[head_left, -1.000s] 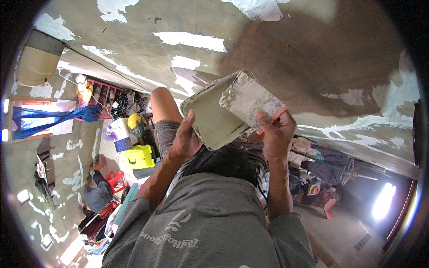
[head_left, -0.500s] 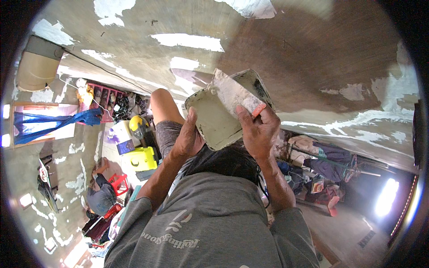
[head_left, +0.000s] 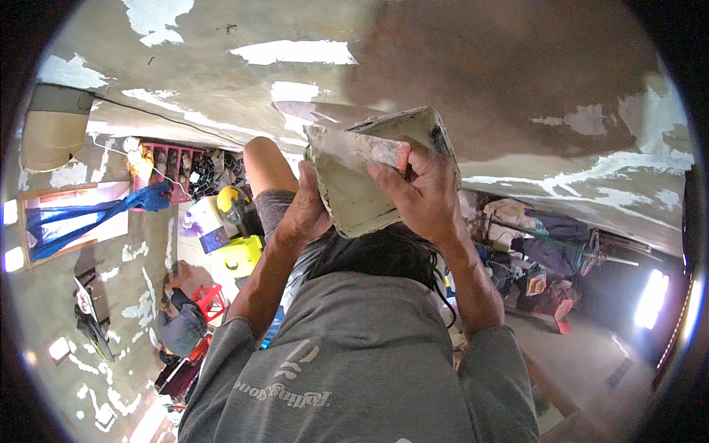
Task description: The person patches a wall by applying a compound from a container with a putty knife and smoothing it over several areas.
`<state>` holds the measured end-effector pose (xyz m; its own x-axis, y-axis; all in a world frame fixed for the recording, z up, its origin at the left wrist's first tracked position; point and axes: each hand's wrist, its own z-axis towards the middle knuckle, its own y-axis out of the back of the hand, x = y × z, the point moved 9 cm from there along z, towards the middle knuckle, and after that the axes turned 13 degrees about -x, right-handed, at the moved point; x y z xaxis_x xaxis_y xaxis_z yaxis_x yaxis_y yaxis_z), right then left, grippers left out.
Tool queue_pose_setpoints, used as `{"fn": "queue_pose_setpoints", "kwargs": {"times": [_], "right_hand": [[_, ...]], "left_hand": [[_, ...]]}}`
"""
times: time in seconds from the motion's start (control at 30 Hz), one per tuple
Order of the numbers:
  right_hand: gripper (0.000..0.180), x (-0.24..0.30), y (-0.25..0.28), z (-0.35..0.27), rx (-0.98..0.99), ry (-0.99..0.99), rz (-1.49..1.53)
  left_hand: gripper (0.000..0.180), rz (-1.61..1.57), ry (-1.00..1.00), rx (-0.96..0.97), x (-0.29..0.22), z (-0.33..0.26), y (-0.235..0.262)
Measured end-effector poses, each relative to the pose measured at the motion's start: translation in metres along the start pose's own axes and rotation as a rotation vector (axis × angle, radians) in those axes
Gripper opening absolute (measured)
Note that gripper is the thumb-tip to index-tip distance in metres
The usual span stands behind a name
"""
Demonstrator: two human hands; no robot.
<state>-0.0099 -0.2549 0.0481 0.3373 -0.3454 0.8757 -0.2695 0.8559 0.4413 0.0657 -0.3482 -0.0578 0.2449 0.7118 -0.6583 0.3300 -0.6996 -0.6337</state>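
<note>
My left hand (head_left: 303,214) grips the left side of a square tray (head_left: 354,192) smeared with grey plaster, held up close to the ceiling. My right hand (head_left: 422,193) is closed on a wide scraper (head_left: 354,151) with a reddish handle. Its plaster-coated blade lies across the tray's upper edge. Both forearms rise from a grey shirt (head_left: 354,354) at the lower edge, and dark hair (head_left: 384,255) shows just under the tray.
The ceiling (head_left: 458,66) has white filler patches and a darker brownish area. Far below on the left, a person (head_left: 181,325) crouches by a red stool, near a yellow container (head_left: 240,255), a pink rack (head_left: 177,166) and a blue cloth (head_left: 96,214). A bright light (head_left: 650,295) glows on the right.
My right hand has drawn the scraper leftward from the tray's right edge to lie over its top. The tray has tilted and come closer to the camera.
</note>
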Motion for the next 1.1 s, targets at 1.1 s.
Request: {"fn": "queue_pose_setpoints", "kwargs": {"times": [1.1], "right_hand": [[0.024, 0.000, 0.006, 0.007, 0.099, -0.035, -0.061]], "left_hand": [[0.096, -0.049, -0.085, -0.031, -0.010, 0.004, -0.006]]}}
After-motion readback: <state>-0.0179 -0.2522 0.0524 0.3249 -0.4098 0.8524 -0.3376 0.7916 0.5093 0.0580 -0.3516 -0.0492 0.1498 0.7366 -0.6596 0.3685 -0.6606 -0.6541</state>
